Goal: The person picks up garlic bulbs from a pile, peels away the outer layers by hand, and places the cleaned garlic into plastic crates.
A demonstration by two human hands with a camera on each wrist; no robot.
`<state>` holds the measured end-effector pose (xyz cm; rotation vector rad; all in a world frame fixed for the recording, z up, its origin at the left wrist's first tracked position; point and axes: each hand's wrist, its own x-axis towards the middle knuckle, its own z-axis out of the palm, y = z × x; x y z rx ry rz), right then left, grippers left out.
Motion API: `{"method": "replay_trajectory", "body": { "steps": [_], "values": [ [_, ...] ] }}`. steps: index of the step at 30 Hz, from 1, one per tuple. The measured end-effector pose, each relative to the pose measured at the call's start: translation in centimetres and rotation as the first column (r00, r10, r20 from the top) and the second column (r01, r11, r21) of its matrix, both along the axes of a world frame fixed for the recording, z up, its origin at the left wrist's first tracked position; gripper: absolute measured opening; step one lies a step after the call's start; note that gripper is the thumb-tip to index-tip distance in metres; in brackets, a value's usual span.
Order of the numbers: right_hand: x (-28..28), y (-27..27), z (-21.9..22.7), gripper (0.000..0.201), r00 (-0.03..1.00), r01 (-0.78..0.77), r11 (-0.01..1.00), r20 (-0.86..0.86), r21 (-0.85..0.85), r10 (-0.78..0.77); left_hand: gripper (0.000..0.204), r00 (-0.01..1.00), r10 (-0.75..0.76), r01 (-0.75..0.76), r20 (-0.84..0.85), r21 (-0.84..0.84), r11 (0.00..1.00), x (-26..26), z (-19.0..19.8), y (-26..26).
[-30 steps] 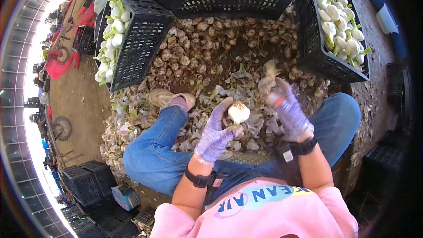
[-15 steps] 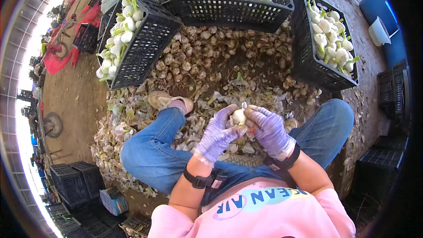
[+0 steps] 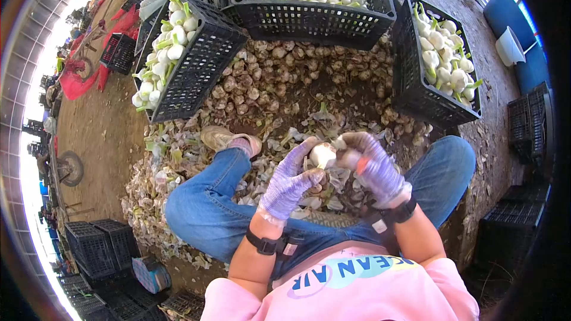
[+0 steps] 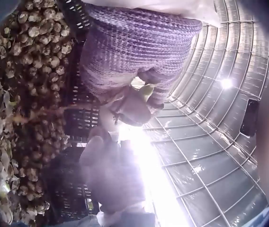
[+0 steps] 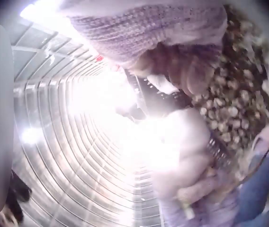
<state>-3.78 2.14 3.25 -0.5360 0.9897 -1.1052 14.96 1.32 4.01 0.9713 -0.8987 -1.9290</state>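
A white garlic bulb [image 3: 323,156] is held between the thumb and fingers of my left hand [image 3: 286,183], which wears a purple-and-white knit glove. Just right of the bulb is my gloved right hand [image 3: 380,175], blurred, with an orange band on one finger. Its curled fingers pinch a whitish flake of garlic peel [image 5: 163,84], seen in the right wrist view at the fingertips. Glare washes out part of both wrist views around the bulb.
Black crates hold peeled-looking garlic bulbs at left [image 3: 160,59], back [image 3: 315,21] and right [image 3: 410,83]. Unpeeled garlic [image 3: 244,80] is heaped between them. Loose skins [image 3: 157,187] cover the ground around my bent legs [image 3: 208,202]. More black crates [image 3: 98,246] stand at lower left.
My right hand came in from the right to meet the bulb, then drew slightly back to the right. The left hand keeps its hold on the garlic bulb.
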Motion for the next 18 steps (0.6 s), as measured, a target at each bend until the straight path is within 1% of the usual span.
{"method": "replay_trajectory", "body": {
  "steps": [1, 2, 3, 5, 6, 7, 8, 9, 10, 11, 12, 13, 14, 15, 16, 17, 18],
  "values": [
    [0.6, 0.6, 0.1, 0.029, 0.986, -0.062, 0.991, -0.16, -0.121, 0.042, 0.068, 1.0, -0.016, 0.016, 0.024, 0.004, 1.0, -0.1, -0.1, 0.0],
    [0.8, 1.0, 0.1, 0.033, 0.946, -0.14, 0.964, -0.319, -0.228, 0.062, 0.068, 0.998, -0.034, 0.033, 0.048, 0.009, 0.999, -0.2, -0.1, 0.0],
    [0.7, 1.0, 0.2, 0.034, 0.931, -0.14, 0.974, -0.358, -0.176, 0.069, 0.068, 0.998, -0.036, 0.035, 0.048, 0.012, 0.999, -0.2, -0.2, 0.0],
    [0.8, 1.0, -0.5, 0.033, 0.928, -0.123, 0.975, -0.371, -0.183, 0.048, 0.065, 0.999, -0.028, 0.031, -0.043, 0.057, 0.998, 0.0, -0.3, 0.1],
    [0.9, 1.1, -0.9, 0.031, 0.924, -0.108, 0.976, -0.382, -0.189, 0.028, 0.065, 0.999, -0.024, 0.027, -0.039, 0.06, 0.998, 0.2, -0.5, 0.1],
    [1.2, 1.1, -1.0, 0.029, 0.952, -0.044, 0.993, -0.307, -0.111, 0.008, 0.063, 0.991, -0.032, 0.044, -0.133, 0.092, 0.995, 0.3, -1.1, -0.2],
    [1.4, 1.0, -0.7, 0.029, 0.952, -0.043, 0.993, -0.306, -0.112, 0.007, 0.061, 0.973, -0.037, 0.066, -0.229, 0.121, 0.991, 0.4, -1.8, -0.4],
    [1.6, 0.9, -0.2, 0.023, 0.994, 0.042, 0.999, -0.104, -0.01, -0.042, 0.058, 0.996, -0.025, 0.029, -0.081, 0.045, 0.999, 0.7, -2.6, -0.3],
    [1.7, 0.8, 0.1, 0.016, 0.989, 0.104, 0.989, 0.097, 0.107, -0.114, 0.058, 0.996, -0.027, 0.031, -0.082, 0.045, 0.999, 0.2, -2.7, -0.2],
    [1.9, 0.9, 0.1, 0.014, 0.992, 0.099, 0.986, 0.068, 0.134, -0.109, 0.058, 0.996, -0.003, 0.019, 0.085, -0.19, 0.982, -0.6, -2.9, 0.1],
    [1.9, 1.1, -0.5, 0.014, 0.992, 0.1, 0.986, 0.069, 0.136, -0.11, 0.058, 0.969, 0.059, 0.046, 0.24, -0.412, 0.91, -0.9, -3.1, 0.3],
    [1.9, 1.4, -1.5, 0.016, 0.997, 0.047, 0.991, 0.058, 0.121, -0.054, 0.061, 0.898, 0.123, 0.131, 0.423, -0.523, 0.842, -0.8, -3.3, 0.0],
    [1.8, 1.6, -2.1, 0.018, 0.999, -0.008, 0.994, 0.046, 0.106, 0.003, 0.061, 0.896, 0.125, 0.13, 0.426, -0.52, 0.844, -0.8, -3.5, 0.1],
    [1.5, 1.6, -2.2, 0.022, 1.0, -0.024, 0.993, 0.011, 0.119, 0.023, 0.061, 0.924, 0.122, 0.059, 0.362, -0.45, 0.891, -0.9, -3.6, 0.2],
    [1.7, 1.6, -2.1, 0.022, 1.0, -0.024, 0.993, 0.013, 0.119, 0.023, 0.061, 0.947, 0.125, -0.007, 0.295, -0.371, 0.928, -1.1, -3.7, 0.2],
    [1.9, 1.5, -1.9, 0.024, 0.988, 0.004, 0.999, -0.152, -0.039, -0.01, 0.062, 0.983, 0.129, -0.086, 0.131, -0.294, 0.952, -1.2, -3.3, 0.3],
    [2.0, 1.5, -1.6, 0.026, 0.949, 0.008, 0.98, -0.307, -0.196, -0.07, 0.062, 0.984, 0.125, -0.082, 0.13, -0.293, 0.952, -1.3, -3.2, 0.5]
  ]
}}
